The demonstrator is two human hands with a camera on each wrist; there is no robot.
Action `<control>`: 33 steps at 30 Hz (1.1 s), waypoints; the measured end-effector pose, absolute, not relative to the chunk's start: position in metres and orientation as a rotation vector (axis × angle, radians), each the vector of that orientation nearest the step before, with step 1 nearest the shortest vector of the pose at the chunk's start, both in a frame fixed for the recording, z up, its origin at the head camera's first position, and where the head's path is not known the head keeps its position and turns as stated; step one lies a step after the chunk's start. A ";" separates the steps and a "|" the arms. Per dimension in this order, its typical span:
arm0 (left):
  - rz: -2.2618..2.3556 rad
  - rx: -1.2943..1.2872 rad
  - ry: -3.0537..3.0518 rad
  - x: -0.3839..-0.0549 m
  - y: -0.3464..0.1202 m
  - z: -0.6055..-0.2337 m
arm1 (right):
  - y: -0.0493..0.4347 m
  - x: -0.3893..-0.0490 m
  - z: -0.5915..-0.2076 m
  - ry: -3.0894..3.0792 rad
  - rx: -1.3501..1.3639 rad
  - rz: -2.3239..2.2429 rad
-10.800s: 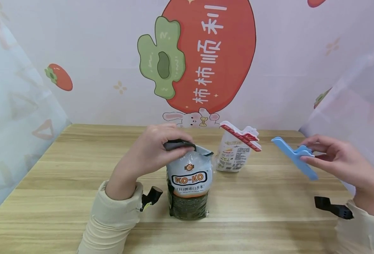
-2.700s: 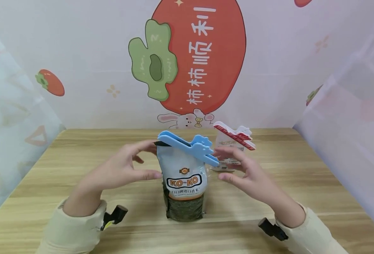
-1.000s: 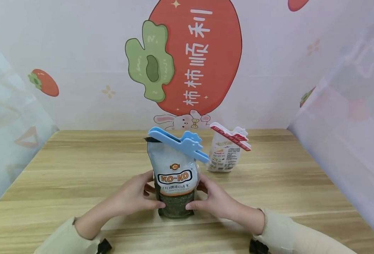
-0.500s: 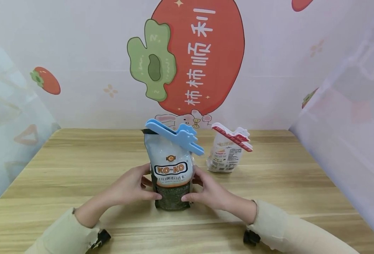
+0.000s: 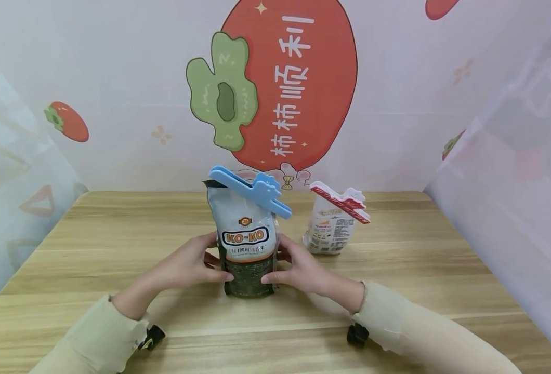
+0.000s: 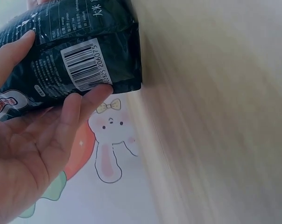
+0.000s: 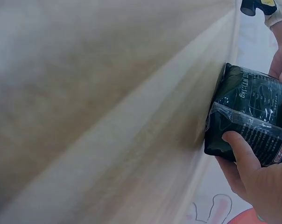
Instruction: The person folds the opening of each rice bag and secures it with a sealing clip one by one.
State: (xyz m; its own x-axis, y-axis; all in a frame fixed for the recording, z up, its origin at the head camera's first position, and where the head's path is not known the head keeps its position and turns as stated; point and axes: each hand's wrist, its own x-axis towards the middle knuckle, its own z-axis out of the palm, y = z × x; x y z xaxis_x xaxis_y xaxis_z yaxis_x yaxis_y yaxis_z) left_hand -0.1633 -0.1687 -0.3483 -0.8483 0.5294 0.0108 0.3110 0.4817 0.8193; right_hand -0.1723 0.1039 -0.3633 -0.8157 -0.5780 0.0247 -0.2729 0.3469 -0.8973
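A KO-KO rice bag (image 5: 245, 249), pale blue above and dark green below, stands upright on the table in the head view. Across its folded top sits a blue bag clip (image 5: 249, 192), slanting down to the right. My left hand (image 5: 188, 262) grips the bag's left side low down, thumb on the front. On the opposite side my right hand (image 5: 299, 265) holds it the same way. In the left wrist view, fingers (image 6: 71, 109) lie along the bag's barcode side. The right wrist view shows my thumb (image 7: 241, 151) against the dark lower part.
Right of the rice bag and a little behind stands a smaller white bag (image 5: 331, 228), topped by a red and white clip (image 5: 341, 202). The wooden table (image 5: 420, 270) ends at a printed backdrop (image 5: 397, 104), with pale side sheets left and right.
The blue clip went from my right hand onto the bag's top, where my left hand was pinching. Both hands then took the bag's lower sides; it has slid back and slightly left.
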 end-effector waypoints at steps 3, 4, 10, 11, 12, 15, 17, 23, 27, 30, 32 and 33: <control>1.311 0.710 2.468 -0.168 -0.170 -0.349 | 0.102 -0.176 -0.365 2.314 -0.722 -1.464; 1.311 0.699 2.464 -0.169 -0.171 -0.349 | 0.101 -0.178 -0.365 2.313 -0.714 -1.464; 1.314 0.667 2.469 -0.178 -0.174 -0.350 | 0.096 -0.187 -0.366 2.299 -0.667 -1.473; 1.310 0.670 2.473 -0.179 -0.174 -0.350 | 0.095 -0.188 -0.366 2.297 -0.674 -1.474; 1.302 0.672 2.481 -0.181 -0.175 -0.349 | 0.095 -0.190 -0.365 2.297 -0.680 -1.473; 1.278 0.676 2.488 -0.185 -0.175 -0.347 | 0.094 -0.194 -0.364 2.295 -0.693 -1.463; 1.263 0.682 2.495 -0.188 -0.176 -0.347 | 0.093 -0.196 -0.364 2.288 -0.691 -1.462; 1.286 0.701 2.475 -0.194 -0.177 -0.346 | 0.091 -0.201 -0.364 2.272 -0.651 -1.477; 1.291 0.699 2.471 -0.199 -0.178 -0.346 | 0.090 -0.205 -0.363 2.281 -0.622 -1.489; 1.278 0.698 2.483 -0.203 -0.178 -0.346 | 0.089 -0.208 -0.364 2.288 -0.602 -1.495; 1.278 0.711 2.487 -0.206 -0.179 -0.346 | 0.089 -0.210 -0.363 2.293 -0.591 -1.492; 1.282 0.721 2.485 -0.208 -0.180 -0.346 | 0.088 -0.211 -0.363 2.292 -0.583 -1.494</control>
State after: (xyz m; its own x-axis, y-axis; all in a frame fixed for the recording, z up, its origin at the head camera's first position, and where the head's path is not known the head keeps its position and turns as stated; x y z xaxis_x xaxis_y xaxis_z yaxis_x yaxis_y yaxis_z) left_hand -0.2078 -0.1797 -0.3458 -0.8451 0.5346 0.0016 0.3113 0.4895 0.8145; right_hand -0.2114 0.0881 -0.3634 -0.8569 -0.5119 -0.0603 -0.1514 0.3618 -0.9199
